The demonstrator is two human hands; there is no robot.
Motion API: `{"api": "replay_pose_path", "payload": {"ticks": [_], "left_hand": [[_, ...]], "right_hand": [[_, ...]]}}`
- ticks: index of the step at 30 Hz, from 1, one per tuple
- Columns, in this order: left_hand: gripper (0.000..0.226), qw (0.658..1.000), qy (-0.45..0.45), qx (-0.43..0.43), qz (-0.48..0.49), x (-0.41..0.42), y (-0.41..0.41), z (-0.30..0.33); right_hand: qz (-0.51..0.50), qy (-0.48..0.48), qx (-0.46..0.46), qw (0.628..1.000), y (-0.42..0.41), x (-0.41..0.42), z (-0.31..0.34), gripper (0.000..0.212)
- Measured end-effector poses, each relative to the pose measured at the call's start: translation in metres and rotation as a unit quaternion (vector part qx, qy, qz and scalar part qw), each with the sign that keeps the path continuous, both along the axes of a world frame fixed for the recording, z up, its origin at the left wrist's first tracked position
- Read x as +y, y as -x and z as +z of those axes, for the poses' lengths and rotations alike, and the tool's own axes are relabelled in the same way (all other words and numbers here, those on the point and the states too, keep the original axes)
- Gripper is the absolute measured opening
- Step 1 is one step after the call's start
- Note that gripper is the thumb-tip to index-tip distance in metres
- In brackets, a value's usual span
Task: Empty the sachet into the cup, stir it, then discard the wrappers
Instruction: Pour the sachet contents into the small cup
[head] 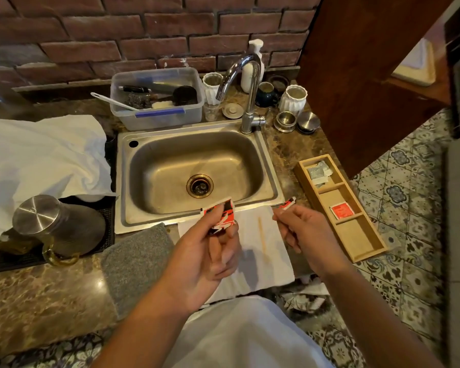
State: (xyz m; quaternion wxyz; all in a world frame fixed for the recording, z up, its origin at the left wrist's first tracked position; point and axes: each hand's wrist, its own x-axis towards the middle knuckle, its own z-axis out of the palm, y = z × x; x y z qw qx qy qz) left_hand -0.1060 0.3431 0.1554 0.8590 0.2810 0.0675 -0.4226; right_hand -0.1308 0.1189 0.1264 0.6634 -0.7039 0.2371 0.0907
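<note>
My left hand pinches a red, black and white sachet above the white napkin at the counter's front edge. My right hand pinches a small torn-off strip of the same wrapper, held apart to the right of the sachet. A thin wooden stir stick lies on the napkin between my hands. I cannot tell which vessel is the task's cup; a dark mug stands behind the tap.
The steel sink lies just beyond my hands, with its tap behind. A wooden organiser holding sachets sits right. A steel kettle, white cloth, grey mat and plastic tub stand left and behind.
</note>
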Motion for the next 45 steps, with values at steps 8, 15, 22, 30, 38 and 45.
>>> {"api": "replay_pose_path", "payload": {"ticks": [8,15,22,30,38,45], "left_hand": [[0.051,0.998,-0.058,-0.017,-0.012,-0.006,-0.003,-0.032],[0.05,0.997,-0.068,-0.005,-0.045,-0.009,0.0,-0.046],[0.05,0.995,-0.074,0.017,-0.057,-0.014,-0.001,-0.042],[0.052,0.995,-0.084,0.034,-0.048,-0.018,-0.001,-0.039],[0.051,0.995,-0.07,0.053,-0.053,-0.017,0.001,-0.035],[0.058,0.995,-0.023,0.078,-0.06,-0.017,0.004,-0.029]], "right_hand": [[-0.096,0.085,0.216,0.968,-0.004,-0.063,-0.111,0.023],[-0.147,0.17,0.285,0.932,-0.003,-0.096,-0.151,0.019],[-0.118,0.205,0.298,0.925,-0.002,-0.099,-0.155,0.024],[-0.113,0.199,0.298,0.927,0.007,-0.098,-0.151,0.028],[-0.025,0.114,0.138,0.984,-0.015,-0.065,-0.085,0.024],[0.224,0.025,-0.12,0.967,-0.021,-0.008,0.016,0.035]]}}
